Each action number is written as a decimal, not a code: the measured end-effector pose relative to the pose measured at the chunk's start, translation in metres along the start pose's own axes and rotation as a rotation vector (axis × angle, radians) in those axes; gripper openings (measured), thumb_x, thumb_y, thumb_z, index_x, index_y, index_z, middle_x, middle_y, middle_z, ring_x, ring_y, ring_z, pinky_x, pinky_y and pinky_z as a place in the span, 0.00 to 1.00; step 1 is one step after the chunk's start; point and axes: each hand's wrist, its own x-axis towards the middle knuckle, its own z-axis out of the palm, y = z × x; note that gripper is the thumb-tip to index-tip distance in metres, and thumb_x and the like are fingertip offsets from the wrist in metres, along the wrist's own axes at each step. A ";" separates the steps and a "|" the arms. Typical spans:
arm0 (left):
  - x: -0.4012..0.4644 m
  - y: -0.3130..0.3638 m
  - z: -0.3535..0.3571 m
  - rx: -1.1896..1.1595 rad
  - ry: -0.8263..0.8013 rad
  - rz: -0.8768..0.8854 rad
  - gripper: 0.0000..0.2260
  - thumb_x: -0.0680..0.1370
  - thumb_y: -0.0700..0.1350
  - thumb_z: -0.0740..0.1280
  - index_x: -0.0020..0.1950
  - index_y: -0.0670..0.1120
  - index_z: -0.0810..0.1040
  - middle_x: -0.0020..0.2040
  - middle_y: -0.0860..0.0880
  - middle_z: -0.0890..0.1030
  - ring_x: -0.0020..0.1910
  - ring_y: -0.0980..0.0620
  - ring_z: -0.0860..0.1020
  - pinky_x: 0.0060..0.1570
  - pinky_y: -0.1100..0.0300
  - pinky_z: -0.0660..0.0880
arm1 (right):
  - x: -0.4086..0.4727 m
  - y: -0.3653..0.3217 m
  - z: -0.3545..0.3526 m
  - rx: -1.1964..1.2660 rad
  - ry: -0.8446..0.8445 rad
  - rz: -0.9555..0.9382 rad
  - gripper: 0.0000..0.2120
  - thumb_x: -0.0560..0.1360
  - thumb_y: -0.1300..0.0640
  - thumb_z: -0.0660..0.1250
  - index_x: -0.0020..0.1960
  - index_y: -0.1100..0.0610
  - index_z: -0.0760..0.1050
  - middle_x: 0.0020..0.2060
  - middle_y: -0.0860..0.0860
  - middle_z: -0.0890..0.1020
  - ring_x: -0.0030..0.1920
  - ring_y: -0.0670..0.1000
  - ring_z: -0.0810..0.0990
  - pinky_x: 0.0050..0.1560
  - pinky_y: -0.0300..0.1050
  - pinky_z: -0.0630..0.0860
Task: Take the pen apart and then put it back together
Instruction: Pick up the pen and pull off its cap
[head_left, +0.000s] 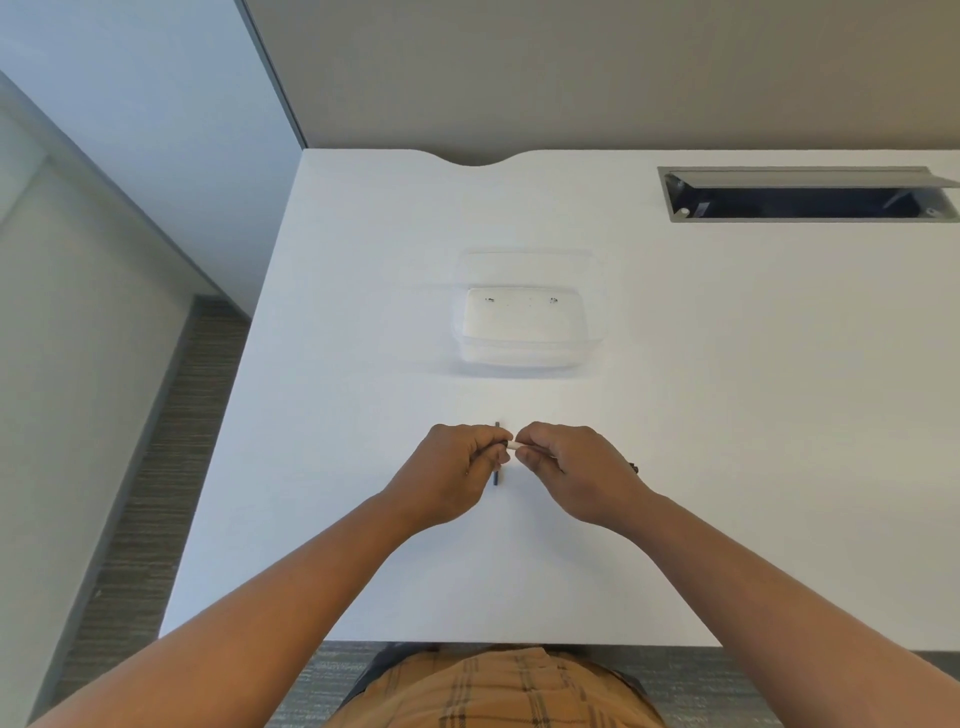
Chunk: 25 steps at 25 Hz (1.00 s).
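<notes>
Both hands meet over the white table (675, 415), fingers pinched together. My left hand (457, 467) and my right hand (566, 467) each grip an end of a pale pen barrel (511, 446), of which only a short whitish piece shows between the fingertips. A thin dark pen part (497, 478) lies on the table just under my left hand's fingers, running front to back. A small black tip (634, 468) pokes out behind my right hand; I cannot tell what it belongs to.
A clear plastic container (527, 312) stands on the table beyond the hands. A cable hatch (810, 195) with its grey flap up sits at the back right. The table's left edge drops to carpeted floor (156, 493).
</notes>
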 end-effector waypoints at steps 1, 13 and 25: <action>0.000 0.001 -0.001 0.005 -0.010 0.008 0.11 0.82 0.43 0.63 0.57 0.51 0.84 0.42 0.58 0.84 0.43 0.59 0.82 0.45 0.68 0.77 | -0.001 -0.002 0.000 -0.029 -0.004 -0.007 0.10 0.84 0.47 0.58 0.51 0.47 0.77 0.37 0.46 0.80 0.39 0.50 0.77 0.41 0.52 0.75; 0.008 0.016 -0.009 0.370 -0.207 0.040 0.12 0.75 0.49 0.59 0.33 0.47 0.67 0.27 0.51 0.72 0.27 0.49 0.68 0.28 0.55 0.65 | -0.004 -0.010 0.003 -0.278 -0.036 -0.044 0.14 0.84 0.44 0.56 0.45 0.50 0.72 0.37 0.47 0.77 0.40 0.52 0.76 0.39 0.50 0.73; 0.016 0.026 -0.007 0.734 -0.200 0.197 0.17 0.75 0.52 0.51 0.28 0.47 0.59 0.24 0.51 0.64 0.23 0.52 0.60 0.27 0.58 0.55 | -0.009 -0.020 0.001 -0.269 -0.048 -0.135 0.08 0.78 0.53 0.54 0.40 0.47 0.62 0.28 0.43 0.68 0.31 0.55 0.70 0.29 0.45 0.57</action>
